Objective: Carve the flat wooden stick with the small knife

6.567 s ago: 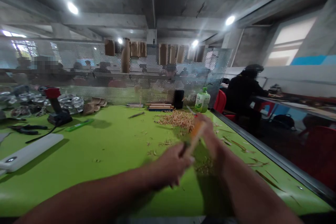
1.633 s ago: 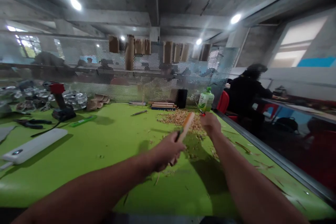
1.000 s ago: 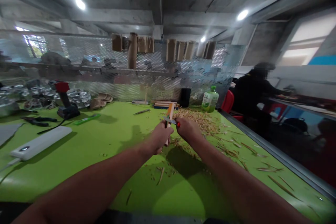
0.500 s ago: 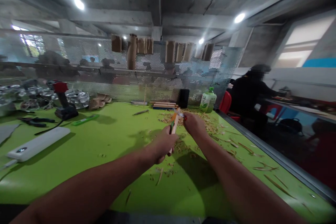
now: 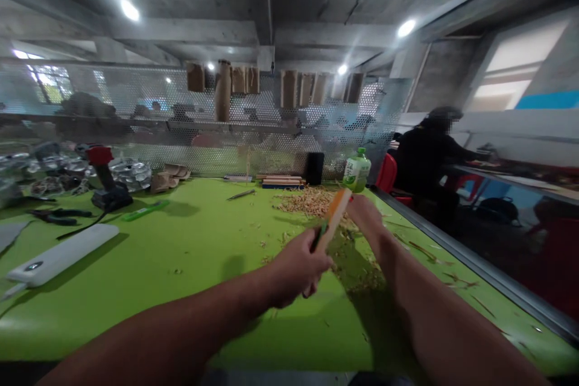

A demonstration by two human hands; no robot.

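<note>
My left hand [image 5: 301,265] is wrapped round the lower part of a pale wooden strip [image 5: 332,226]. The strip slants up and to the right above the table, with an orange side near its top and a dark and green part by my fingers. Close by the strip's upper end, my right hand [image 5: 365,212] is closed, its fingers turned away from me. A small red spot shows at its fingertips; whatever it grips is mostly hidden. Beyond the hands lies a heap of wood shavings [image 5: 305,200] on the green table [image 5: 181,301].
On the left are a white bar-shaped device [image 5: 67,253], a red and black power drill [image 5: 108,178], pliers [image 5: 58,215] and a green cutter [image 5: 145,210]. At the back stand a green bottle [image 5: 357,172] and a black slab [image 5: 315,169]. A person [image 5: 429,157] sits at right.
Both hands have moved right and nearer to me with the wooden strip. The shiny metal piece with red at my right hand has gone mostly out of sight. The view has shifted slightly.
</note>
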